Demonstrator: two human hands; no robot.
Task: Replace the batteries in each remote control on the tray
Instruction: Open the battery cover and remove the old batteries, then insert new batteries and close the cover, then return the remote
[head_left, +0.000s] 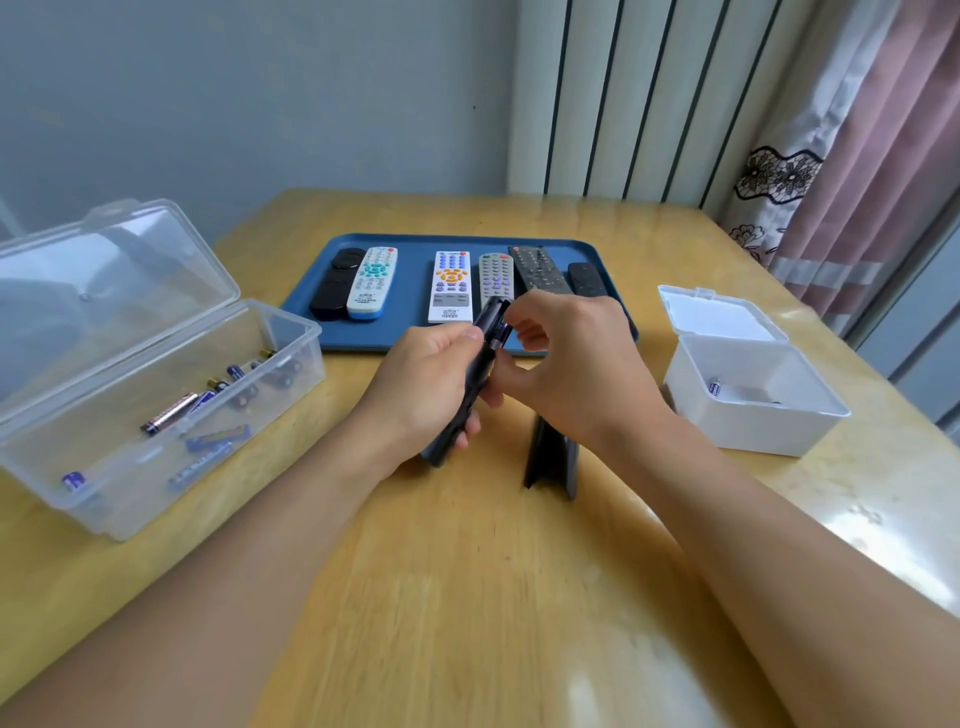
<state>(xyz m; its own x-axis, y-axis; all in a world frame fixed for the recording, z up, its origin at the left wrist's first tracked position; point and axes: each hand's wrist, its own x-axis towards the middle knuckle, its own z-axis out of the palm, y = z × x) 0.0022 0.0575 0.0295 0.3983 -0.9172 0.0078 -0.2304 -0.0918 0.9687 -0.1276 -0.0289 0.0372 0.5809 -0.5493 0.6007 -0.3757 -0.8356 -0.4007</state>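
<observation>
My left hand grips a black remote held up on edge above the table, its open battery bay turned to the right. My right hand has its fingers curled at the top of that bay; what they pinch is hidden. A black battery cover lies on the table below my right wrist. Behind, a blue tray carries several remotes: black, white with teal keys, white with orange keys, grey and two dark ones.
A clear open box at the left holds several batteries. A small white open box at the right holds a battery. The wooden table ends at a wall, a radiator and a curtain.
</observation>
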